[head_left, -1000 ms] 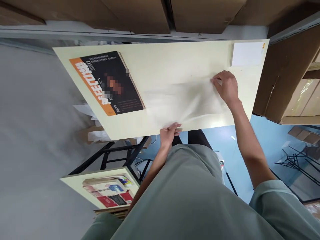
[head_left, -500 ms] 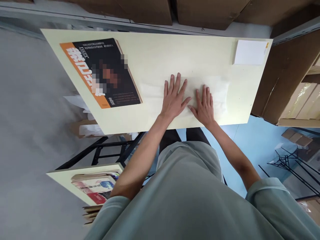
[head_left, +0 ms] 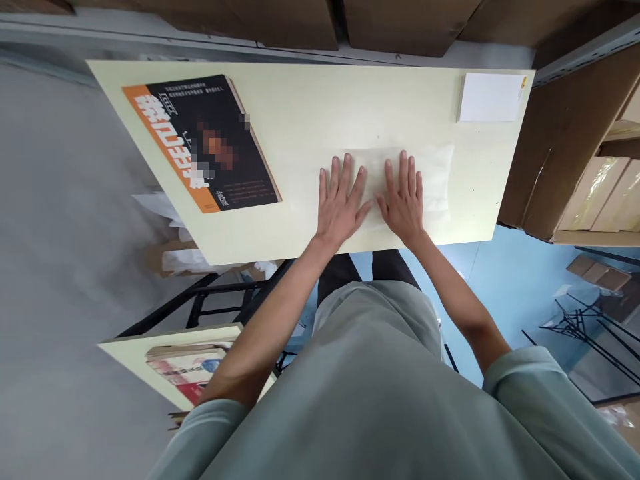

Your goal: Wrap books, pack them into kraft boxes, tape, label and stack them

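Closest to me is the person's grey-green shirt (head_left: 360, 373), its short sleeves ending above two bare forearms that reach out over a cream tabletop (head_left: 310, 100). Dark trousers (head_left: 337, 275) show just below the tabletop's near edge. Both hands lie palm down, side by side, thumbs pointing towards each other without touching. The left hand (head_left: 343, 207) is flat with its fingers fanned; the right hand (head_left: 404, 203) is flat too, its fingers a little closer together. Neither pinches anything. Under the right hand lies a thin, translucent white sheet (head_left: 436, 177), its far end reaching out beyond that hand's little finger. The sheet is so pale against the top that I can't fairly say where its left end stops near the left hand.

Left of the hands, well apart from them, a paperback book (head_left: 203, 143) with a black and orange cover lies flat. In the far right corner sits a flat white block (head_left: 490, 97) with a small orange mark.

Lower, to the left, a black metal frame (head_left: 227, 289) stands by a second cream board (head_left: 135, 357) bearing stacked books (head_left: 180, 370). Beyond the tabletop, brown cardboard boxes (head_left: 410, 27) line a grey shelf; at right stands a large carton (head_left: 555, 140), smaller taped boxes (head_left: 595, 190) showing inside it.
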`<state>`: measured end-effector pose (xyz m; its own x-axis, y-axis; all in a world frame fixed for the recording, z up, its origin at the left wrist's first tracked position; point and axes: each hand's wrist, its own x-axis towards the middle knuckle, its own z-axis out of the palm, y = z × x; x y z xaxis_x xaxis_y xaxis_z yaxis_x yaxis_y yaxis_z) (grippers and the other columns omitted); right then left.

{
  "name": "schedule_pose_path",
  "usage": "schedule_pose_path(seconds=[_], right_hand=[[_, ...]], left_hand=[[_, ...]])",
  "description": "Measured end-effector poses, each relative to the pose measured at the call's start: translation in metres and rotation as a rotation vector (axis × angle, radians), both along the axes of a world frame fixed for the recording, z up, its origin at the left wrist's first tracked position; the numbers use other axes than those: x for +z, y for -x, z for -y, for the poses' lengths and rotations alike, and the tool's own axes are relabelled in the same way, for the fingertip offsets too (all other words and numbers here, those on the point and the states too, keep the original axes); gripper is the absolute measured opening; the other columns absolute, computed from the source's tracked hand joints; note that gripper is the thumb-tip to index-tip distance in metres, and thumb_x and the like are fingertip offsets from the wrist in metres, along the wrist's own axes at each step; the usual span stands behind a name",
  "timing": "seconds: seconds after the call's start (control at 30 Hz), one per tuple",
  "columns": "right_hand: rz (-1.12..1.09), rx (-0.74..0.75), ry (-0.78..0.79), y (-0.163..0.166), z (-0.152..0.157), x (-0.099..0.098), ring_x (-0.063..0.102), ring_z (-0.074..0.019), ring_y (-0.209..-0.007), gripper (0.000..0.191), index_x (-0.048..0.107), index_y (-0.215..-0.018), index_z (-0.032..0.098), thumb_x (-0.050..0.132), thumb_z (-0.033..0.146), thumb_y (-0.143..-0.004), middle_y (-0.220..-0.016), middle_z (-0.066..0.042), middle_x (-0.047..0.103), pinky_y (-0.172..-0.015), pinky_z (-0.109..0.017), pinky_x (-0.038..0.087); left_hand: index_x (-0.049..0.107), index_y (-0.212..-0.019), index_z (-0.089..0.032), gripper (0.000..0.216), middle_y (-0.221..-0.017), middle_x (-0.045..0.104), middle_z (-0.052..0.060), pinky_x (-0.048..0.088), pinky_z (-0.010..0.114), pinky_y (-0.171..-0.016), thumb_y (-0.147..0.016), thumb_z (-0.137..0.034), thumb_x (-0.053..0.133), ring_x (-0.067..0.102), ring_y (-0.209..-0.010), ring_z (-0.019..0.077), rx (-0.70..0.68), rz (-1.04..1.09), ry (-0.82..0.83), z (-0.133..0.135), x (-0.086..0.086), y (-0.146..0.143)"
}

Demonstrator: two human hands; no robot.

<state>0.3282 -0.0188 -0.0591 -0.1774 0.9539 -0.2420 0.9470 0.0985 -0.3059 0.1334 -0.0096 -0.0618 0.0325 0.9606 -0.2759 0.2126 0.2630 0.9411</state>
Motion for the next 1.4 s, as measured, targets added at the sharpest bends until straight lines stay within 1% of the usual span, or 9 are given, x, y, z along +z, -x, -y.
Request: schedule_pose_path(seconds=[0.27,0.4,0.53,0.67,0.77,0.87,1.07,1.27,1.4], right_hand=[[0.119,-0.123,-0.062,-0.095,0.001,-0.014,0.015,-0.0413,-0.185,0.081,0.035,-0.185,0.015,0.04,0.062,-0.119,-0.195,-0.023,0.022,-0.146,-0.073,0.016],[0.169,-0.156,-0.093,-0.102,0.014,-0.009,0.01,-0.0433,-0.185,0.087,0.029,-0.186,0.011,0.034,0.066,-0.119,-0.195,-0.026,0.018,-0.143,-0.078,0.017],[0.158,-0.008,-0.029,-0.052,0.027,-0.014,0.007,-0.0421,-0.185,0.087,0.026,-0.187,0.011,0.037,0.064,-0.119,-0.197,-0.024,0.013,-0.145,-0.074,0.017],[0.095,0.068,0.023,-0.026,0.045,-0.021,0.01,-0.0381,-0.186,0.078,0.032,-0.186,0.015,0.038,0.058,-0.121,-0.197,-0.021,0.015,-0.146,-0.07,0.021],[0.051,0.022,-0.017,-0.022,0.048,-0.015,0.01,-0.0403,-0.186,0.078,0.03,-0.187,0.019,0.04,0.059,-0.12,-0.197,-0.019,0.014,-0.144,-0.077,0.024],[-0.074,0.028,-0.08,0.008,0.036,0.002,0.009,-0.0416,-0.185,0.08,0.026,-0.188,0.022,0.046,0.058,-0.119,-0.198,-0.017,0.016,-0.142,-0.079,0.029],[-0.486,0.22,0.078,0.166,-0.003,0.02,0.053,-0.0327,-0.17,0.061,0.047,-0.18,0.025,0.039,0.047,-0.123,-0.191,-0.011,0.04,-0.134,-0.055,0.057],[-0.369,0.069,0.212,0.259,-0.003,0.01,0.04,-0.0401,-0.177,0.059,0.057,-0.169,0.004,0.053,0.037,-0.119,-0.186,-0.026,0.042,-0.141,-0.06,0.046],[-0.458,-0.005,0.209,0.26,-0.001,0.005,0.042,-0.0394,-0.176,0.058,0.061,-0.166,0.01,0.056,0.043,-0.119,-0.183,-0.023,0.049,-0.142,-0.064,0.044]], left_hand=[[0.076,-0.149,-0.021,0.095,-0.186,0.043,0.024,0.0,0.063,-0.148,-0.077,-0.079,0.096,0.013,-0.184,0.0445,-0.033,-0.148,-0.038,0.019,-0.018,0.058],[0.063,-0.166,-0.014,0.104,-0.192,0.027,0.027,0.0,0.07,-0.146,-0.091,-0.084,0.08,-0.002,-0.184,0.0447,-0.042,-0.242,-0.087,0.03,-0.023,0.046],[0.043,-0.181,-0.014,0.101,-0.194,0.017,0.025,-0.001,0.074,-0.146,-0.107,-0.082,0.056,-0.005,-0.184,0.0444,-0.222,-0.503,-0.154,0.044,-0.04,0.005],[0.045,-0.179,-0.016,0.087,-0.194,0.024,0.023,0.005,0.072,-0.147,-0.114,-0.072,0.049,0.007,-0.184,0.0426,-0.301,-0.545,-0.215,0.049,-0.048,-0.008],[0.059,-0.168,-0.022,0.065,-0.188,0.043,0.018,0.02,0.066,-0.148,-0.118,-0.061,0.047,0.028,-0.181,0.0375,-0.275,-0.468,-0.266,0.043,-0.037,0.034],[0.065,-0.158,-0.026,0.05,-0.174,0.061,0.015,0.033,0.059,-0.146,-0.117,-0.052,0.057,0.044,-0.173,0.0329,0.05,-0.458,-0.253,0.036,-0.02,0.113],[0.069,-0.141,-0.017,0.046,-0.156,0.07,0.022,0.054,0.052,-0.131,-0.1,-0.034,0.079,0.07,-0.146,0.0336,0.618,-0.365,0.046,0.025,-0.017,0.244],[0.073,-0.111,-0.019,0.034,-0.106,0.08,0.008,0.067,0.04,-0.106,-0.085,-0.034,0.089,0.08,-0.108,0.0244,0.755,-0.067,0.228,0.007,-0.027,0.258],[0.073,-0.088,-0.019,0.031,-0.085,0.073,0.003,0.063,0.029,-0.076,-0.094,-0.048,0.083,0.071,-0.083,0.019,0.655,-0.003,0.148,-0.001,0.007,0.249]])
